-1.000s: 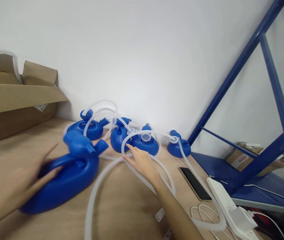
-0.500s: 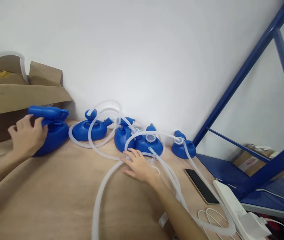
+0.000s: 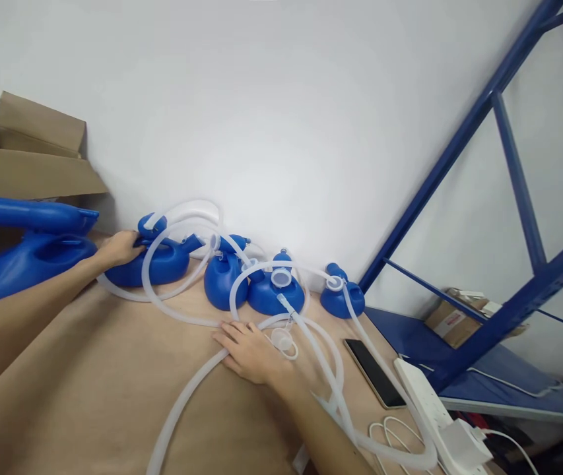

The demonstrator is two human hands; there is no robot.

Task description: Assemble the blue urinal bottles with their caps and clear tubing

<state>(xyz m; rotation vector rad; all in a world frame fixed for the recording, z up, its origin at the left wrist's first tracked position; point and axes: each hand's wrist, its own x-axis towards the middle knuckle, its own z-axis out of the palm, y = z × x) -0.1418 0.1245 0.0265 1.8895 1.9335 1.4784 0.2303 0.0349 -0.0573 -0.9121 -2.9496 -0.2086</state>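
On the table [image 3: 113, 396], my left hand [image 3: 121, 248] at blue bottle [image 3: 171, 265], grip unclear; right hand [image 3: 250, 351], loosely spread, over tubing [image 3: 180, 400] — presumably to steady it.

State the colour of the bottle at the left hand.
The bottle is blue, best seen in the head view.

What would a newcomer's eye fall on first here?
Probably the blue jugs, one at far left and four along the wall. Next, the pale tubing looping over the table, with the right hand at it and the left hand at the leftmost of those four. The blue frame slants up at right.
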